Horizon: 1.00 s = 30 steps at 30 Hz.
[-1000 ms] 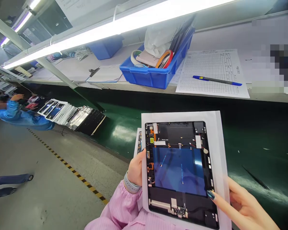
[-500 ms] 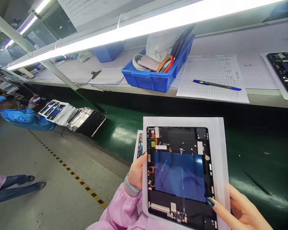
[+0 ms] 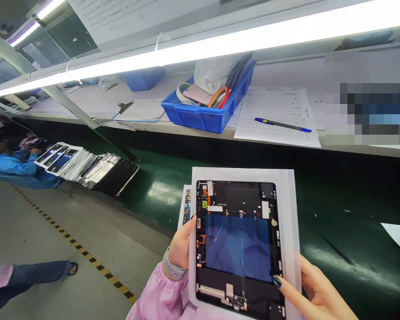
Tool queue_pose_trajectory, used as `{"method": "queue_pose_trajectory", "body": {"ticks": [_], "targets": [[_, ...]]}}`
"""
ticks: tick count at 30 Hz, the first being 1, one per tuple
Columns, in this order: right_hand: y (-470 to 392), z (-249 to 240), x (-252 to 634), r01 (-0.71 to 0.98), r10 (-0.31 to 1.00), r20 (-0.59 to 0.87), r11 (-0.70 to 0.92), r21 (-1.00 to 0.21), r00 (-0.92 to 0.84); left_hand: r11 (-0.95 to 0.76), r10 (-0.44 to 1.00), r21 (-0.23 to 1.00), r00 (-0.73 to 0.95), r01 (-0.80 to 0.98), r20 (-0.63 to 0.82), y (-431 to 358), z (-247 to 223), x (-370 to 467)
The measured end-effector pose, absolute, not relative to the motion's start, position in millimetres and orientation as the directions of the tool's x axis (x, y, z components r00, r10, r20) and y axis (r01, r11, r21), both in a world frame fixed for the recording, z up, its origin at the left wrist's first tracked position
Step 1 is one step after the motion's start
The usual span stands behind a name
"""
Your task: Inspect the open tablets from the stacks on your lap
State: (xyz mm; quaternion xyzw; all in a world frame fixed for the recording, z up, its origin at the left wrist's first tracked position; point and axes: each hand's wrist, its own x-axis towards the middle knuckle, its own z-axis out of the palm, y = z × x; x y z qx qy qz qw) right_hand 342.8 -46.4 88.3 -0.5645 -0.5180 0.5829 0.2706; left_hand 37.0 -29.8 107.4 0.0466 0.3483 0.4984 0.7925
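I hold an opened tablet body [image 3: 239, 249], black with a blue battery panel, lying on a white sheet [image 3: 291, 209]. My left hand [image 3: 179, 247] grips the left edge, thumb on the tablet's frame. My right hand [image 3: 311, 293] holds the right lower edge, thumb with dark nail on the black frame. A second tablet on its sheet [image 3: 186, 205] lies just under the first, only its left strip showing. Both are held over the near edge of the green conveyor belt [image 3: 336, 200].
A shelf above the belt carries a blue bin [image 3: 200, 114] of tape rolls, a form with a blue pen [image 3: 282, 125], and a clipboard [image 3: 138, 111]. A row of tablets [image 3: 86, 164] lies on the belt at left beside a blue-sleeved co-worker [image 3: 16, 166]. Another person's leg [image 3: 30, 273] is at lower left.
The tablet and both hands have shifted slightly left and down in view as my head turned. The leg at lower left has stepped farther in.
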Motion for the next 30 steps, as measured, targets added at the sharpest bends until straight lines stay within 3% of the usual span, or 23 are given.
{"method": "queue_pose_trajectory", "body": {"ticks": [7,23,26,30], "targets": [[-40,108,328,0.239,0.895,-0.312,-0.243,-0.94,-0.319,0.612,0.768,0.317,0.447,-0.724,-0.46,-32,121,33],[-36,98,323,0.227,0.846,-0.348,-0.275,-0.934,-0.405,0.609,0.777,0.39,0.42,-0.691,-0.469,-35,123,31],[-32,99,320,0.164,0.838,-0.335,-0.292,-0.942,-0.431,0.619,0.756,0.423,0.356,-0.662,-0.55,-40,122,30],[-24,92,313,0.104,0.837,-0.304,-0.288,-0.952,-0.455,0.559,0.781,0.626,0.09,-0.544,-0.618,-54,124,33]]}}
